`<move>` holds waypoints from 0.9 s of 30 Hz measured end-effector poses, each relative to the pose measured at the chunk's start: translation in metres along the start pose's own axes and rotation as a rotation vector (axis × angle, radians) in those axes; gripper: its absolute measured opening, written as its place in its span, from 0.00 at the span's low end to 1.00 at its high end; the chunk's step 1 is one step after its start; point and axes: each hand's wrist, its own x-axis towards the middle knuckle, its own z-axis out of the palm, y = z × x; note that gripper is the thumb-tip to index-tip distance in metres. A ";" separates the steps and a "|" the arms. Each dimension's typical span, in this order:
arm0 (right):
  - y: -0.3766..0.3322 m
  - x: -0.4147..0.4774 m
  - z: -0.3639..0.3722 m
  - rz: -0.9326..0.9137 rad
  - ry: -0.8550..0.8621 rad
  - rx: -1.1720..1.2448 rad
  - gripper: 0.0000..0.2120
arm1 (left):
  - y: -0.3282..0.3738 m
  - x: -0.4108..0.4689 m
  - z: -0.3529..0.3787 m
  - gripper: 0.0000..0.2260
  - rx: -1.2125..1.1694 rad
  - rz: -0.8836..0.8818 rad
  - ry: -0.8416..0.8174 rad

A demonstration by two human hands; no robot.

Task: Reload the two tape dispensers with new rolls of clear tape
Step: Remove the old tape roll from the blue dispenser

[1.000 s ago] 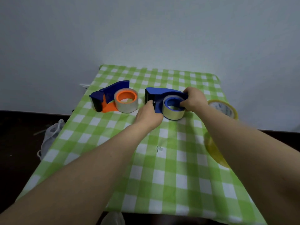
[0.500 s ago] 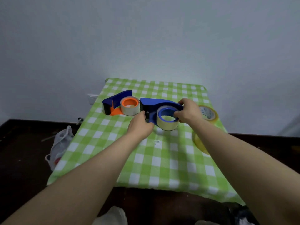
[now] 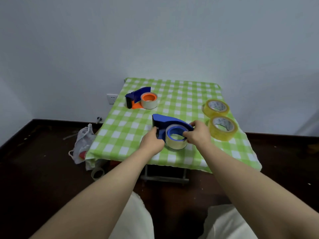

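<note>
I've drawn blue dispenser (image 3: pixel 170 125) nearer; left hand (image 3: pixel 151 142), right hand (image 3: pixel 197 133) both closed on it. Old roll (image 3: pixel 176 140) still mounted, removal pending.

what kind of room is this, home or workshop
Probably a plain room in a home, not a workshop: a small folding table under a green checked cloth, a bare white wall with a socket, and a dark floor with a plastic bag.

The surface (image 3: pixel 174 94) wears green-and-white checks. The near dispenser (image 3: pixel 170 124) is all blue; the far dispenser (image 3: pixel 136 99) is blue and orange. Two rolls (image 3: pixel 215 107) at right are yellowish.
</note>
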 end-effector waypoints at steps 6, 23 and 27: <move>0.014 -0.003 0.008 -0.013 -0.002 -0.066 0.13 | -0.011 -0.001 0.004 0.30 0.023 -0.026 -0.026; 0.022 -0.016 -0.003 -0.472 -0.219 -0.716 0.21 | -0.018 0.003 0.015 0.18 0.024 -0.113 0.113; 0.014 -0.011 -0.004 -0.459 -0.303 -0.600 0.14 | -0.016 0.001 0.013 0.12 -0.024 -0.113 0.099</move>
